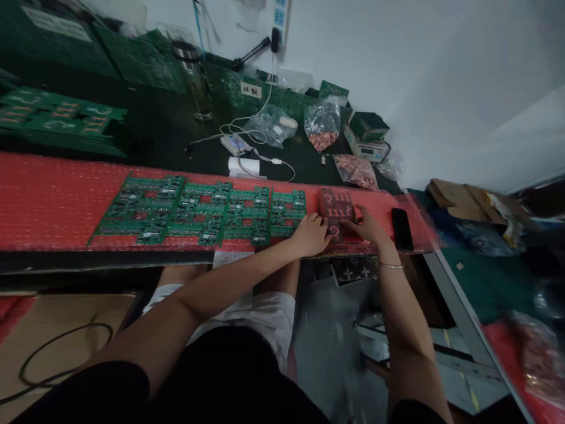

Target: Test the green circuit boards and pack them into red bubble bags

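A circuit board bundle (336, 203) shows dark through red bubble wrap, near the table's front edge. Pale red marks run across its face. My left hand (311, 235) lies at its left lower side, fingers bent against it. At the right side, my right hand (368, 228) has its thumb and forefinger on the wrapped bundle. The fingertips are partly hidden by the wrap and the hands. Left of my left hand, a green circuit board (289, 206) lies flat in a row with several others on the red bubble wrap sheet (53, 200).
A black phone (401, 228) lies right of my right hand. Behind the sheet are bags of copper-coloured parts (355, 171), a scale (371, 150), a white cable (247, 126) and a glass bottle (198, 88). Stacked green boards (62, 121) stand at the left.
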### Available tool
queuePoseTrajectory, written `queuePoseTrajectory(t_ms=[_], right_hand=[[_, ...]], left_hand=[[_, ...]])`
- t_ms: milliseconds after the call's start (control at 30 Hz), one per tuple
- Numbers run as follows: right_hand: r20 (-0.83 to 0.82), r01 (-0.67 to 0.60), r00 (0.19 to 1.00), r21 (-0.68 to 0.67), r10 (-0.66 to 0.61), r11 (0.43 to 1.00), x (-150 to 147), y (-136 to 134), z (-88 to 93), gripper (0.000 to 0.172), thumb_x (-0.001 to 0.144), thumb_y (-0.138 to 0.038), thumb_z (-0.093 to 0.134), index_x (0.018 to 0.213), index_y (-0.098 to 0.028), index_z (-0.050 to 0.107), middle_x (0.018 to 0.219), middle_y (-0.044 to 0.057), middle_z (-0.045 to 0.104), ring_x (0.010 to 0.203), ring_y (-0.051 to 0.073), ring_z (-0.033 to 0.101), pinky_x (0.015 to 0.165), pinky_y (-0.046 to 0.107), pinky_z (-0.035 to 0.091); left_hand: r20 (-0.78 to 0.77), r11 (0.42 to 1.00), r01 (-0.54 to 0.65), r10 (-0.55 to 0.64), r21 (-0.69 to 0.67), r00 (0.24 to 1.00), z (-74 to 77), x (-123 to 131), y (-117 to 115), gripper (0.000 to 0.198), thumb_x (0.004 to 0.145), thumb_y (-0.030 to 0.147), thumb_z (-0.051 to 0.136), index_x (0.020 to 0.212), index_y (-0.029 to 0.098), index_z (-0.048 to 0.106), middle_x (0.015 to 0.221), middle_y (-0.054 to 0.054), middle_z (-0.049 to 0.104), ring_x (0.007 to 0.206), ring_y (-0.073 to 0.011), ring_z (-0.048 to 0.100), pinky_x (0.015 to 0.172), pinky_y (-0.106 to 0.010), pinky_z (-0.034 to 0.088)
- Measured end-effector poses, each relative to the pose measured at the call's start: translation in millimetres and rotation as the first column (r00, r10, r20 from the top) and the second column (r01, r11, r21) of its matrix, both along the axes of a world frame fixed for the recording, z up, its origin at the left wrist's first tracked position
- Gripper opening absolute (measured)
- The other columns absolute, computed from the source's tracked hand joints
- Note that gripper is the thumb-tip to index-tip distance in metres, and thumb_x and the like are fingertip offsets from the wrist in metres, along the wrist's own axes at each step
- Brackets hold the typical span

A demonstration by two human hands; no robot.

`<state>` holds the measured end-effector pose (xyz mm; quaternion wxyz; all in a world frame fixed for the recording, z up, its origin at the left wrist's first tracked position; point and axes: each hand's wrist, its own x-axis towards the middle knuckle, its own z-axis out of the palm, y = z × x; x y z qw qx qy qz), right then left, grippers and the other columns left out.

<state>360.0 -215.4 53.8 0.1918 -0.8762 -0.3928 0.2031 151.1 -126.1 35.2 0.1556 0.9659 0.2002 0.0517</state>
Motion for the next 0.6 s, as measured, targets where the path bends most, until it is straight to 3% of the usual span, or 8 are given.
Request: queuePoseTrajectory(t_ms=[67, 133, 233, 300, 400, 500, 600], right_hand=[[-0.170, -0.009, 0.985, 0.073, 0.022, 0.997, 3, 0, 0.5, 0.109, 0.083, -0.045, 0.081, 0.167, -0.014, 0.019, 0.103, 0.009, 0.078, 0.090, 0.025, 0.075, 0.088, 0.039, 0.061], [-0.210, -0.048, 0.975, 0.140, 0.077, 0.989, 3, 3, 5.8, 0.110, 0.084, -0.042, 0.079, 0.169, -0.018, 0.014, 0.116, 0.009, 0.077, 0.101, 0.026, 0.074, 0.094, 0.042, 0.060], [-0.048, -0.168, 0.983, 0.120, 0.175, 0.979, -6, 12, 21.8, 0.095, 0.084, -0.038, 0.077, 0.166, -0.021, 0.030, 0.133, 0.011, 0.071, 0.114, 0.028, 0.070, 0.099, 0.044, 0.057], [0.090, -0.224, 0.971, 0.010, 0.223, 0.974, -18, 20, 34.8, 0.087, 0.086, -0.037, 0.075, 0.163, -0.020, 0.037, 0.126, 0.013, 0.073, 0.110, 0.029, 0.071, 0.096, 0.043, 0.057], [0.329, -0.236, 0.900, -0.183, 0.286, 0.954, -50, 34, 52.2, 0.084, 0.090, -0.036, 0.071, 0.163, -0.016, 0.035, 0.115, 0.018, 0.075, 0.106, 0.032, 0.071, 0.092, 0.042, 0.054], [0.500, -0.164, 0.811, -0.306, 0.305, 0.938, -93, 48, 62.2, 0.080, 0.093, -0.035, 0.068, 0.163, -0.019, 0.035, 0.124, 0.024, 0.070, 0.106, 0.035, 0.070, 0.088, 0.041, 0.053], [0.583, -0.082, 0.759, -0.357, 0.291, 0.930, -133, 62, 65.3, 0.061, 0.101, -0.028, 0.050, 0.161, -0.024, 0.040, 0.132, 0.028, 0.064, 0.102, 0.034, 0.072, 0.080, 0.040, 0.053]], left_hand=[[-0.031, 1.000, 0.014, -0.015, -0.008, 0.999, 3.8, -4, 9, 0.058, 0.106, 0.042, 0.042, 0.149, 0.004, 0.054, 0.145, -0.022, 0.061, 0.141, -0.0350, 0.048, 0.117, -0.046, 0.038], [-0.076, 0.998, 0.060, -0.061, -0.025, 0.995, 7.1, -14, 26, 0.056, 0.107, 0.042, 0.041, 0.154, 0.013, 0.051, 0.159, -0.020, 0.048, 0.151, -0.0349, 0.039, 0.121, -0.048, 0.034], [-0.181, 0.995, 0.100, -0.103, -0.025, 0.978, 7.6, -37, 56, 0.070, 0.103, 0.053, 0.051, 0.164, 0.021, 0.036, 0.175, -0.019, 0.018, 0.163, -0.0390, 0.013, 0.128, -0.055, 0.019], [-0.258, 0.998, 0.063, -0.065, -0.016, 0.964, 4.9, -52, 70, 0.091, 0.096, 0.063, 0.059, 0.167, 0.016, 0.027, 0.174, -0.023, 0.007, 0.163, -0.0437, 0.003, 0.129, -0.060, 0.010], [-0.296, 1.000, 0.010, -0.017, -0.025, 0.955, 0.0, -64, 78, 0.100, 0.092, 0.068, 0.062, 0.168, 0.016, 0.024, 0.173, -0.024, 0.005, 0.162, -0.0455, 0.002, 0.130, -0.061, 0.008], [-0.277, 1.000, -0.005, -0.003, -0.029, 0.961, -3.0, -64, 76, 0.098, 0.092, 0.070, 0.061, 0.167, 0.019, 0.027, 0.175, -0.019, 0.007, 0.163, -0.0437, 0.005, 0.131, -0.058, 0.010], [-0.268, 1.000, -0.004, 0.000, -0.015, 0.963, -4.7, -59, 72, 0.097, 0.092, 0.073, 0.059, 0.167, 0.020, 0.028, 0.175, -0.019, 0.008, 0.163, -0.0432, 0.005, 0.130, -0.058, 0.010]])
